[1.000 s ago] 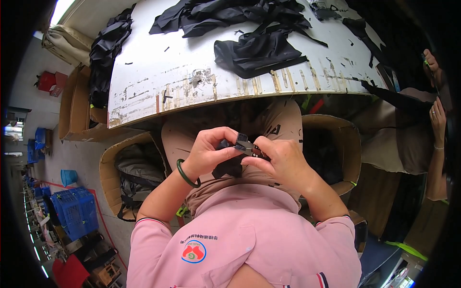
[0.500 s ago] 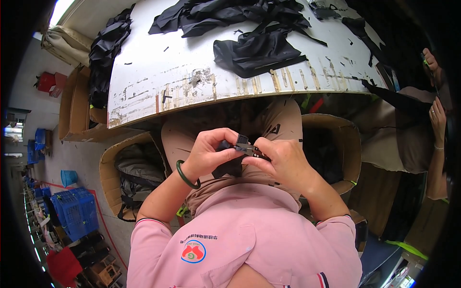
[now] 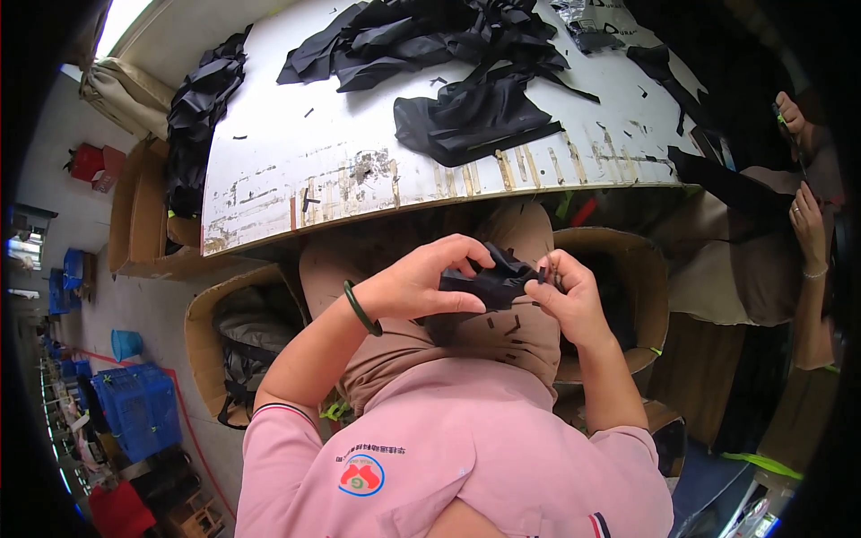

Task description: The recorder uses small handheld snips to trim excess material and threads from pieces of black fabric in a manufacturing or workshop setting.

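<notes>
A piece of black fabric [image 3: 491, 283] is held bunched above my lap, between my two hands. My left hand [image 3: 435, 280], with a dark green bangle [image 3: 361, 308] at its wrist, curls its fingers over the fabric's left part, thumb below. At the right end, my right hand [image 3: 572, 294] is closed, thumb and fingertips pinched at the fabric's edge beside a small dark strip. Something thin shows by those fingers; whether it is the snips I cannot tell. Small black scraps [image 3: 513, 326] lie on my trousers.
Ahead stands a worn white table [image 3: 269, 179] bearing heaped black fabric [image 3: 475, 117]. Cardboard boxes stand left [image 3: 202, 359] and right [image 3: 659, 296] of my legs. At the far right, another person's hands [image 3: 807, 220] work with black material. Blue crates [image 3: 139, 403] stand on the left floor.
My hands have moved apart, the right one outward to the right. The snips that showed between them are no longer plain to see. More of the black fabric now shows between my hands.
</notes>
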Available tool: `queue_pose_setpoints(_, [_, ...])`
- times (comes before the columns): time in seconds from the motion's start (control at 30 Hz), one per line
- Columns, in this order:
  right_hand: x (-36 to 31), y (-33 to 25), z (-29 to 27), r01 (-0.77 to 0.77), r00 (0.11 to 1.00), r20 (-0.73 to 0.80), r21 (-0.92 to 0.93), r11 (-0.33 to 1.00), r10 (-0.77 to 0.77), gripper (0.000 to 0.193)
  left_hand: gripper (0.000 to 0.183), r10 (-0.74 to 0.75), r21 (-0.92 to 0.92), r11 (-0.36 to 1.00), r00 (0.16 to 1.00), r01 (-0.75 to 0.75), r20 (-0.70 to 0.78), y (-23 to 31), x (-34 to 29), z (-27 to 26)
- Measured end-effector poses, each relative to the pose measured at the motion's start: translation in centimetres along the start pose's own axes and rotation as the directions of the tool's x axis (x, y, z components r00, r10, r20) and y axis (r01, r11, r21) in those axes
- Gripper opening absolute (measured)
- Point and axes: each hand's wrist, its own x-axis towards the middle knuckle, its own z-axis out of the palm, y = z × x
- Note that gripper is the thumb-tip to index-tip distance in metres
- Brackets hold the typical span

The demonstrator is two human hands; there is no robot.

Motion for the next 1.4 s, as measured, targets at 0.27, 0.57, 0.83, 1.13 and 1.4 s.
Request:
queue_pose_setpoints(0.27, [-10.8,14.0,-18.4,-0.222,0.58,-0.746,0.242,0.945,0.327,0.022,0.041,0.243,0.535,0.796,0.66,0.283,-0.711,-7.7,8.9,-10.1])
queue_pose_setpoints(0.57, [-16.2,23.8,-21.2,-0.657,0.583,-0.812,-0.444,0.609,0.037,0.03,0.012,0.559,0.764,0.637,0.621,0.104,-0.55,-7.0,10.6,-12.1])
queue_pose_setpoints(0.83, [1.7,6.3,-5.6,0.242,0.859,-0.366,-0.327,0.913,-0.359,0.013,0.032,0.036,-0.557,0.43,0.63,-0.711,-0.776,2.5,3.0,-11.4])
queue_pose_setpoints(1.13, [7.7,0.8,10.4,0.36,0.933,0.044,-0.176,0.916,-0.358,0.074,0.037,0.139,-0.758,-0.056,0.747,-0.65,-0.651,3.0,-3.7,-7.6])
queue_pose_setpoints(1.4, [7.9,-0.3,8.1,0.507,0.861,0.126,-0.254,0.823,-0.492,0.016,0.035,-0.158,-0.467,0.459,0.448,-0.756,-0.88,0.3,-9.1,-6.9])
